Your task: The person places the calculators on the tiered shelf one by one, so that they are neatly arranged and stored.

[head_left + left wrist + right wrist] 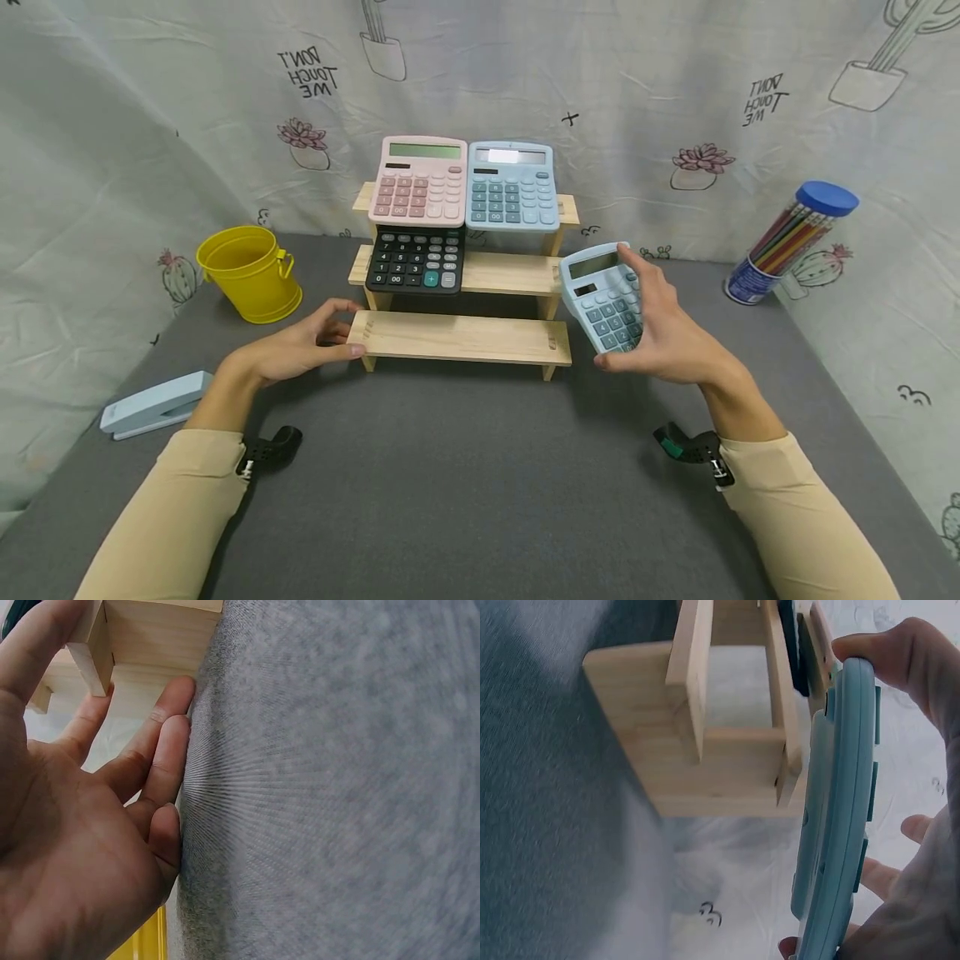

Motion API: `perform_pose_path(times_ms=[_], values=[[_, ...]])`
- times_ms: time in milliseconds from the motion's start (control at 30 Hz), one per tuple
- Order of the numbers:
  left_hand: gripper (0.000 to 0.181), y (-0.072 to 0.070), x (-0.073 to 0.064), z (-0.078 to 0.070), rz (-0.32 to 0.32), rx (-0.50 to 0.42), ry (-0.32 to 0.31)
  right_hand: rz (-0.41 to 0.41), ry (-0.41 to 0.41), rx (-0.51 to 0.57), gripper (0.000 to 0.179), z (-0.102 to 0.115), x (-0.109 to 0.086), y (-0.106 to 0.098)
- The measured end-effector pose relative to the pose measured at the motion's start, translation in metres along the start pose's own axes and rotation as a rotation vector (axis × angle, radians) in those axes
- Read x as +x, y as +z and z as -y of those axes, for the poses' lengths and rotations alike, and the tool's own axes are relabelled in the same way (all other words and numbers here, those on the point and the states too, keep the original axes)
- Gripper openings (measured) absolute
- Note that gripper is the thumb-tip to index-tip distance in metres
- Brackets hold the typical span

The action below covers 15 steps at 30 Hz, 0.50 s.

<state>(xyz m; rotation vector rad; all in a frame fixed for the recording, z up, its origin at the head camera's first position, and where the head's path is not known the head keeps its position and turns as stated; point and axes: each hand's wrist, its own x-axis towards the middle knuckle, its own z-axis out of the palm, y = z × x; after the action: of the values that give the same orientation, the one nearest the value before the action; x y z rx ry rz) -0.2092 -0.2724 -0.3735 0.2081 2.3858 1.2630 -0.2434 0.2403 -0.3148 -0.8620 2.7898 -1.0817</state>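
A light-blue calculator (606,304) is in my right hand (667,329), tilted beside the right end of a three-step wooden shelf (457,336). My thumb is at its lower edge and fingers reach its top edge. The right wrist view shows the calculator (840,810) edge-on near the shelf's side frame (697,682). At the other end, my left hand (303,340) grips the lowest board between thumb and forefinger. A pink calculator (418,192) and a second blue calculator (512,196) lean on the top step. One black calculator (415,262) stands on the middle step, at its left.
A yellow bucket (255,283) stands left of the shelf, behind a light-blue stapler (157,404). At the right, a blue-lidded tube of colored pencils (787,237) stands near the printed curtain (637,108). Grey cloth (465,483) covers the table.
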Motion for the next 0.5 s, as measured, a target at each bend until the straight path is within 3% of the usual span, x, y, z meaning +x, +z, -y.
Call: perform_pose_path(times_ms=[500], values=[[0.071,0.000,0.001,0.000,-0.001,0.007,0.005,0.044,-0.098,-0.043,0.129,0.025,0.013,0.010]])
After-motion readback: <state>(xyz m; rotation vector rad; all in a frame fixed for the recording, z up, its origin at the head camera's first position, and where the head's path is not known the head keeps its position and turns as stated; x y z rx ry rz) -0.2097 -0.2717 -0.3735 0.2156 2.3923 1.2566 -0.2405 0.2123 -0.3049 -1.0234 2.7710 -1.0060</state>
